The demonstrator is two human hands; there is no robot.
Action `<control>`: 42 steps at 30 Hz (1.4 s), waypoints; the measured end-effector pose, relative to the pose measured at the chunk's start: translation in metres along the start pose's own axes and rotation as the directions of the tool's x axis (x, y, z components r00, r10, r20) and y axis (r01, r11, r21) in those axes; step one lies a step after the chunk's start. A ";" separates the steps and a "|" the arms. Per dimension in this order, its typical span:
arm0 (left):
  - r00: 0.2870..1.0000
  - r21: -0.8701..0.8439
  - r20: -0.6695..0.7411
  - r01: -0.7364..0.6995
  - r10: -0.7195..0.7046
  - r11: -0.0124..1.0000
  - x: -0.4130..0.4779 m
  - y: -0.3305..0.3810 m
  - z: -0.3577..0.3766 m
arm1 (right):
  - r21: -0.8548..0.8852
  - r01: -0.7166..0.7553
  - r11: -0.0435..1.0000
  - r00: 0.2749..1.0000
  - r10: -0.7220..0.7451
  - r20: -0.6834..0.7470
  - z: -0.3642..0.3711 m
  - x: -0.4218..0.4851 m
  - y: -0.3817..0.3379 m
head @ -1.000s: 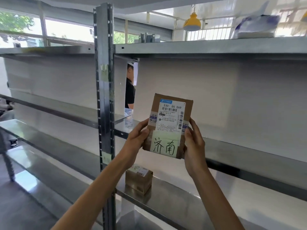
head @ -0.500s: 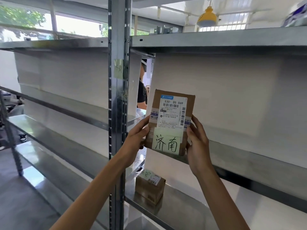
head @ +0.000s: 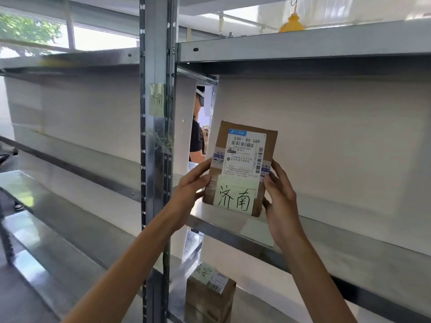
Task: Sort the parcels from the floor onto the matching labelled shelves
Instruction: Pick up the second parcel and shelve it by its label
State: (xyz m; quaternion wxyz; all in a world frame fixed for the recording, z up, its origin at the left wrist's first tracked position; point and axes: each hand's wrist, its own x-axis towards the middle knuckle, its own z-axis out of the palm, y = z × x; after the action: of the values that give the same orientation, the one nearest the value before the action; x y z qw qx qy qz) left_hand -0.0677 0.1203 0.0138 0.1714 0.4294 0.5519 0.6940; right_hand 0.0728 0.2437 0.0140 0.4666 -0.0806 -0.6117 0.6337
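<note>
I had the parcel [head: 241, 169] upright in both hands, left hand [head: 190, 186] gripping its left edge and right hand [head: 279, 199] wrapped round the right edge, label side facing me. It was at the middle shelf [head: 326, 231], just right of the post [head: 155, 159]; couldn't tell if its bottom touched the metal. The green note [head: 156, 99] taped on the post carried the same two characters as the parcel's. Another box [head: 210, 292] sat on the shelf below.

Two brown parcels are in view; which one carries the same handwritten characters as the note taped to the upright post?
The parcel held upright in both hands: its green note reads like the post note. The parcel on the lower shelf shows different characters.
</note>
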 end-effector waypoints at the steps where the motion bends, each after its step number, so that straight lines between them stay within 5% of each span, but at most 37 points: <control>1: 1.000 -0.008 0.006 -0.001 0.001 1.000 0.004 -0.002 -0.003 | -0.025 0.001 1.000 1.000 -0.001 -0.010 0.003 0.002 0.001; 25: 0.938 -0.065 0.345 -0.017 0.039 0.998 0.025 -0.013 -0.085 | -0.225 -0.012 0.974 0.925 -0.074 -0.372 0.091 -0.027 0.002; 36: 0.949 -0.071 0.309 -0.033 0.053 0.997 0.023 0.005 -0.084 | -0.318 0.039 0.947 0.942 -0.141 -0.305 0.095 -0.029 -0.018; 42: 0.956 -0.022 0.294 -0.009 0.015 1.000 0.029 0.009 -0.081 | -0.358 -0.056 0.932 0.976 -0.024 -0.216 0.086 -0.031 -0.022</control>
State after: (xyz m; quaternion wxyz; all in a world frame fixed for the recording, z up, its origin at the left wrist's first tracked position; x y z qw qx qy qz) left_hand -0.1455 0.0876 0.0317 0.2517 0.5293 0.5107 0.6290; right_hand 0.0432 0.1584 0.0384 0.5026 -0.2387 -0.6625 0.5015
